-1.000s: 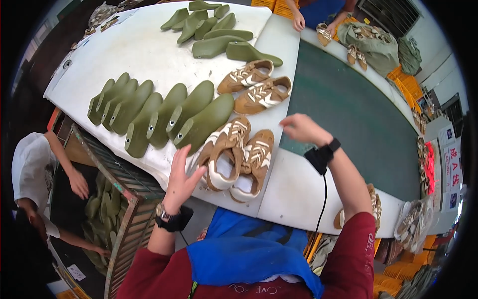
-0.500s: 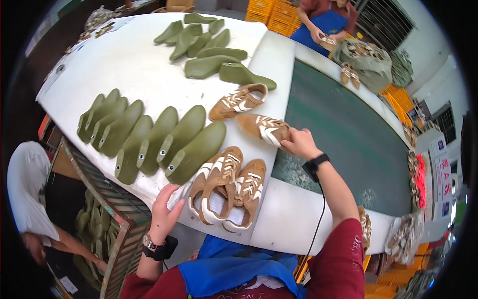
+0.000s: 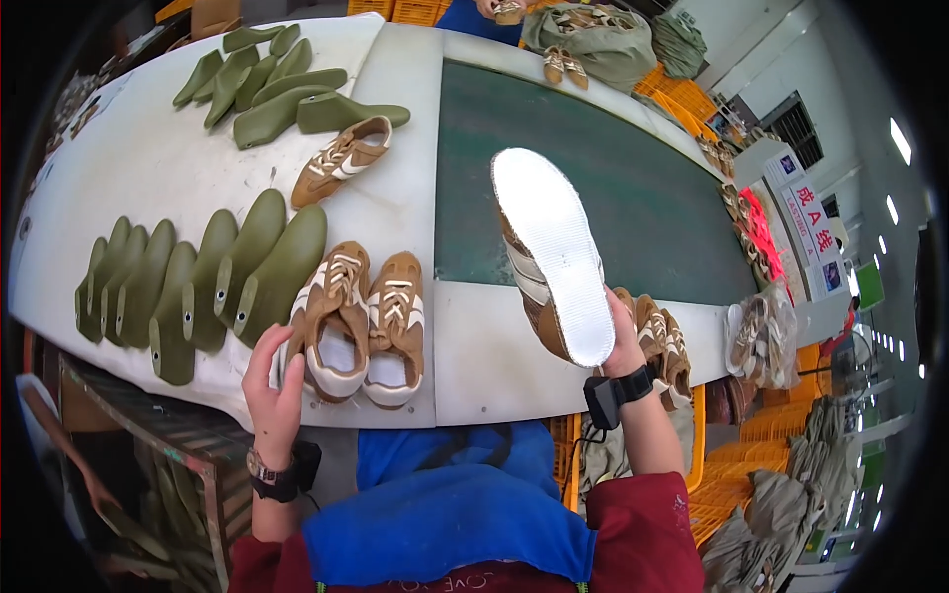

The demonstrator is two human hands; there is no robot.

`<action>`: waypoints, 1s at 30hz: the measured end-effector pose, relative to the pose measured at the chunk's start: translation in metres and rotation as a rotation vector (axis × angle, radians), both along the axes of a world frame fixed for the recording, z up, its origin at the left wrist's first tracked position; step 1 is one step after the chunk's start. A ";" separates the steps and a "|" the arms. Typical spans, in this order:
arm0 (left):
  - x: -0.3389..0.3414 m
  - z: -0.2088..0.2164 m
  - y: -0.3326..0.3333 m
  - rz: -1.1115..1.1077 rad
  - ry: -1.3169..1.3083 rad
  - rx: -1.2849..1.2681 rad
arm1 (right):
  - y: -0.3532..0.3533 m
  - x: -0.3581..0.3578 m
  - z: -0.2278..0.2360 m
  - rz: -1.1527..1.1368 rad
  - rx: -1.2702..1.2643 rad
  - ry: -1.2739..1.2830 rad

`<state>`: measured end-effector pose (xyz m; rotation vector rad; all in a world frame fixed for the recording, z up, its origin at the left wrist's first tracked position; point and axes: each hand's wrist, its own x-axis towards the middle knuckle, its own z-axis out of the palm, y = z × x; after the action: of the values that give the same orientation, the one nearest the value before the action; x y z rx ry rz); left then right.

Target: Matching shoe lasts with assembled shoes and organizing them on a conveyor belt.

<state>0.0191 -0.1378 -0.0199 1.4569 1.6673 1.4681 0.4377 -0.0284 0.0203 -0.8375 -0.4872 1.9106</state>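
My right hand [image 3: 625,346] grips a brown-and-white sneaker [image 3: 559,252] by its heel end, with the white sole turned towards me. It is held above the near edge of the green surface. My left hand [image 3: 273,395] is open, thumb and fingers apart, beside a cluster of brown sneakers [image 3: 341,316]; whether it touches the nearest one I cannot tell. Another sneaker [image 3: 395,326] stands at that cluster's right side. Farther back lies a single sneaker [image 3: 341,163]. Several olive-green shoe lasts [image 3: 287,277] stand in a row to the left of the cluster.
More lasts [image 3: 262,114] lie at the back of the white table [image 3: 119,168]. A green work surface [image 3: 474,178] fills the middle. Sneakers [image 3: 660,341] and a plastic bag of shoes [image 3: 766,341] sit at the right. Another person's arm [image 3: 79,455] shows at lower left; a co-worker's hand [image 3: 487,8] at the top.
My right hand has lifted the sneaker off the table, brought it right and nearer, and turned its sole up. My left hand stays beside the sneaker cluster. The whole view has shifted to the right.
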 end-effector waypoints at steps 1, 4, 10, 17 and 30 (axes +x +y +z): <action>0.002 0.001 -0.003 -0.004 0.031 0.014 | -0.005 -0.004 0.002 -0.017 0.006 0.005; 0.000 0.001 -0.014 0.028 0.066 0.027 | -0.022 -0.025 0.022 -0.057 0.070 -0.141; -0.014 0.005 -0.022 0.071 0.161 0.064 | -0.039 -0.072 0.000 0.457 0.509 -1.107; -0.032 0.003 -0.027 0.166 0.173 0.016 | 0.011 -0.126 -0.013 1.347 1.040 -1.331; -0.038 -0.005 -0.038 0.312 0.169 -0.142 | 0.332 -0.280 -0.094 0.664 1.428 -1.827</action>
<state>-0.0192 -0.1753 -0.0248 1.3190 2.1361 1.3761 0.1576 0.3041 -0.0740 -1.1180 -2.8932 0.1531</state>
